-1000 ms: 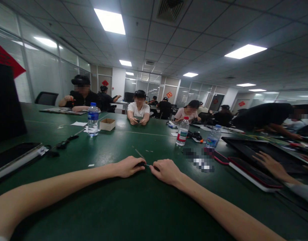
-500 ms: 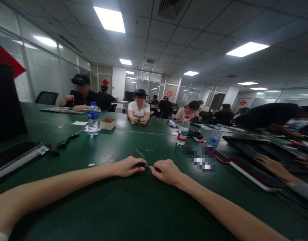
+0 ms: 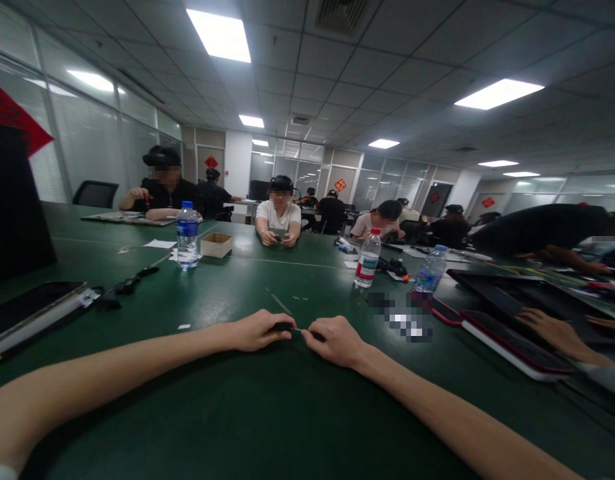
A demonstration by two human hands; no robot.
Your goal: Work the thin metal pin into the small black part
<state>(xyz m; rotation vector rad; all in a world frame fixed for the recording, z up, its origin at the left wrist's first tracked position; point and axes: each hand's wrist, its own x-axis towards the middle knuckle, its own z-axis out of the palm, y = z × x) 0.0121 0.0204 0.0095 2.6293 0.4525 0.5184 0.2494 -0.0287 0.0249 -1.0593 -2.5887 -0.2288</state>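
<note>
My left hand [image 3: 260,331] is closed around a small black object [image 3: 282,327], which mostly hides behind its fingers and thumb. A thin pale sliver [image 3: 297,329] bridges the short gap between the two hands. Its other end sits in the pinched fingertips of my right hand [image 3: 335,340]; how much of it lies inside them is hidden. Both hands are low over the green table [image 3: 267,407], in front of a narrow clear strip [image 3: 278,301] lying on its surface.
Water bottles stand beyond my hands: one [image 3: 187,237] left, near an open box [image 3: 216,245], and two [image 3: 367,260] [image 3: 430,270] right. A black tablet-like slab [image 3: 32,313] lies left. At right, a co-worker's hand [image 3: 550,327] rests near a red-edged device [image 3: 515,340]. Several people sit around.
My hands keep nearly the same pose, with the sliver still between them. The co-worker's hand at the right has shifted slightly. The person across the table has moved their fingers a little.
</note>
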